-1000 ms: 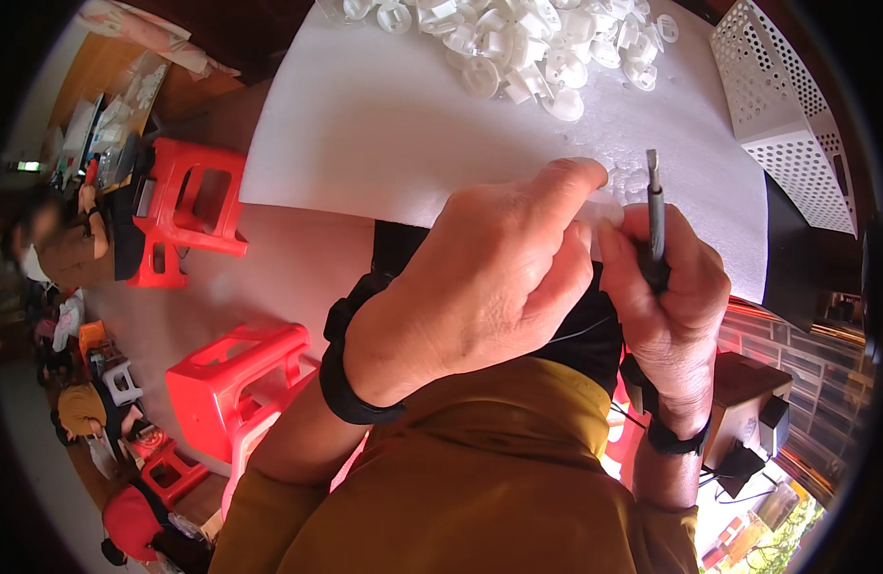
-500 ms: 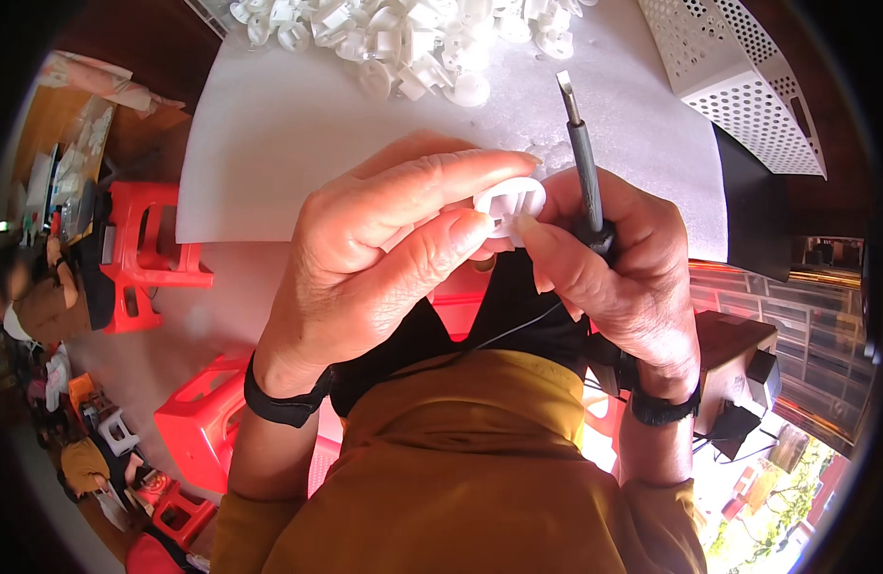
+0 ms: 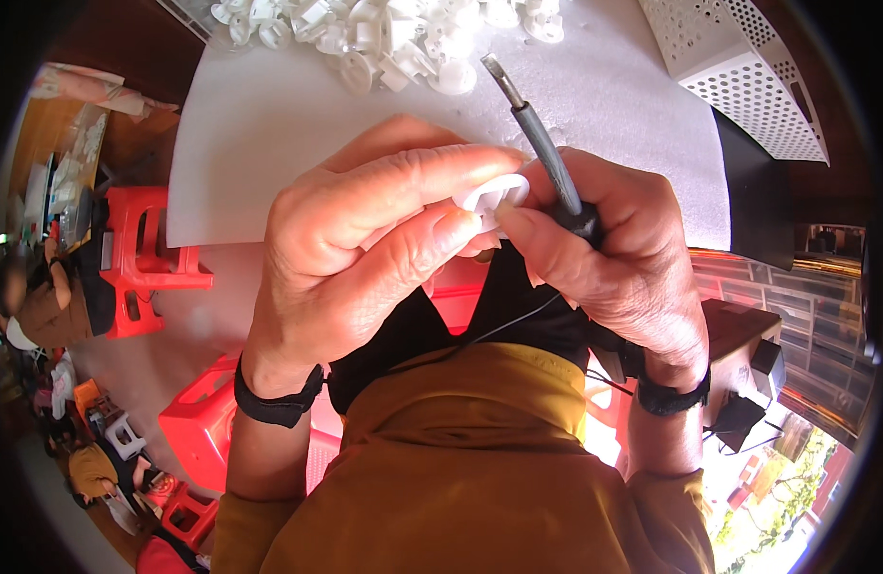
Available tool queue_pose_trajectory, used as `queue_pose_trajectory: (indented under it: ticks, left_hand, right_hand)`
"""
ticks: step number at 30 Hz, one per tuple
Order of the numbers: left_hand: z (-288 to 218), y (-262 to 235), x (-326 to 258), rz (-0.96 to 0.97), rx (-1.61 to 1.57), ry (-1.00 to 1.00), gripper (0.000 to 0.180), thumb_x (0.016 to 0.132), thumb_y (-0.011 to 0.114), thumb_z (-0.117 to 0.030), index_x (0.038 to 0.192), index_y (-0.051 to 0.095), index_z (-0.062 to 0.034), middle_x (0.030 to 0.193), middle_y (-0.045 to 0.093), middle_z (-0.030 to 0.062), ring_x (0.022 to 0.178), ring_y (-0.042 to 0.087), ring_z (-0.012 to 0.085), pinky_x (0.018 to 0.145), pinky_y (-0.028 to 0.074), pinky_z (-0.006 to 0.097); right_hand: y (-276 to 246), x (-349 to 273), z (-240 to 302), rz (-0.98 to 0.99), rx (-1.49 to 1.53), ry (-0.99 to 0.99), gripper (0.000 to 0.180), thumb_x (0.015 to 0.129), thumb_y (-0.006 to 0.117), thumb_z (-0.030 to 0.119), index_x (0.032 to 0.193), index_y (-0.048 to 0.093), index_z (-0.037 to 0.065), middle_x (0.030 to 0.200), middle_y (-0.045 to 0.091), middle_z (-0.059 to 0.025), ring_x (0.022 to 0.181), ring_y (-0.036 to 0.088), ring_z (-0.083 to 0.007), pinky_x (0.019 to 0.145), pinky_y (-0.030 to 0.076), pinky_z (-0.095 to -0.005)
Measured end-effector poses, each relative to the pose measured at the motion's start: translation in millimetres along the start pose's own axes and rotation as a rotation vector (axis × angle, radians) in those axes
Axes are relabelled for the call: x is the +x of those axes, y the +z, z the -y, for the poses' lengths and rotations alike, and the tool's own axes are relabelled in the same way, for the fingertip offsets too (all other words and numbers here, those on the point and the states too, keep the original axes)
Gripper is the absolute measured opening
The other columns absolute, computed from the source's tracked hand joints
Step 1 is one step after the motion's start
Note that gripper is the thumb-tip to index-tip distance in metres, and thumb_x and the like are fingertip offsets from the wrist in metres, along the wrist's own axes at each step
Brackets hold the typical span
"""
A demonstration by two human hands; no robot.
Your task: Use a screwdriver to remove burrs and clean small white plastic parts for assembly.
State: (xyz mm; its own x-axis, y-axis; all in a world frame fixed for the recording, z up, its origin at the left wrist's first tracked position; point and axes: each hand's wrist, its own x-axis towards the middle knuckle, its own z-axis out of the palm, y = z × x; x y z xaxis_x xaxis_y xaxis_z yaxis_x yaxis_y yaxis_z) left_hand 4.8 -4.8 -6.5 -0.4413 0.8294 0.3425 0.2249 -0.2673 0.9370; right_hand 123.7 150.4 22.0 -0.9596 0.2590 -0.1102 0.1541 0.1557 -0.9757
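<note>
Between the fingertips of my left hand (image 3: 365, 220) is a small round white plastic part (image 3: 494, 201) with a raised rim and a hollow inside. The thumb and fingers pinch its left edge. My right hand (image 3: 613, 239) is closed around a flat-tipped hand tool (image 3: 546, 143) with a grey shaft and a dark handle. Its metal tip points up and left, away from the part. My right thumb presses into the hollow of the part. Fingers hide much of the part's underside and of the handle.
A pile of white plastic parts (image 3: 384, 38) lies at the far side of the white foam-covered table (image 3: 240, 143). A perforated white basket (image 3: 747, 96) stands at the far right. Red stools (image 3: 145, 249) stand to the left. Other people (image 3: 59, 297) sit farther left.
The tool has tilted left, its tip swinging from nearly upright to up-left. Both hands and the part have shifted slightly left, and my right thumb reaches further into the part.
</note>
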Motion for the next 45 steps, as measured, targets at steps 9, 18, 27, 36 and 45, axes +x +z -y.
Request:
queue_pose_trajectory:
  ticks: [9,18,27,36,45]
  left_hand:
    - [7.2,0.5,-1.3,-0.057,-0.125,-0.090,0.034,0.095,0.052,-0.014,0.118,0.057,0.0100,0.103,0.062,0.0134,0.078,0.063,0.0161,0.069,0.052,0.027]
    - [11.8,1.7,6.3,-0.170,-0.104,-0.186,0.032,0.095,0.051,-0.011,0.119,0.058,0.0080,0.103,0.066,0.0136,0.079,0.064,0.0159,0.071,0.052,0.027]
    - [16.4,5.2,12.6,-0.166,-0.056,-0.191,0.031,0.094,0.051,-0.010,0.119,0.058,0.0079,0.103,0.066,0.0138,0.080,0.063,0.0158,0.073,0.051,0.027]
    - [20.5,7.5,12.4,-0.180,-0.055,-0.170,0.030,0.094,0.052,-0.009,0.117,0.059,0.0083,0.104,0.065,0.0145,0.080,0.063,0.0171,0.074,0.051,0.027]
    - [26.0,7.3,9.9,-0.173,-0.076,-0.150,0.028,0.093,0.053,-0.005,0.115,0.059,0.0092,0.107,0.064,0.0135,0.092,0.061,0.0171,0.081,0.049,0.028]
  right_hand:
    - [-1.9,4.7,5.2,0.022,0.042,0.116,0.023,0.089,0.065,0.024,0.092,0.063,0.001,0.065,0.054,0.0009,0.054,0.045,-0.0031,0.048,0.032,-0.0195]
    - [-12.3,-29.5,-3.5,-0.002,-0.098,0.119,0.024,0.090,0.056,0.016,0.106,0.056,-0.002,0.076,0.053,0.0007,0.066,0.045,-0.0052,0.060,0.037,-0.0201]
    - [-13.9,-30.8,-17.5,-0.033,-0.352,-0.112,0.016,0.090,0.057,0.005,0.103,0.059,-0.003,0.069,0.058,-0.0039,0.063,0.054,-0.0077,0.057,0.043,-0.0240]
    - [-15.1,-28.9,-24.1,-0.044,-0.421,-0.128,0.014,0.089,0.058,0.004,0.101,0.059,-0.003,0.069,0.058,-0.0065,0.062,0.056,-0.0116,0.058,0.044,-0.0260]
    - [-4.9,-31.5,-19.2,-0.105,-0.568,-0.133,0.014,0.089,0.058,0.004,0.101,0.060,-0.004,0.074,0.060,-0.0141,0.063,0.060,-0.0239,0.059,0.046,-0.0306]
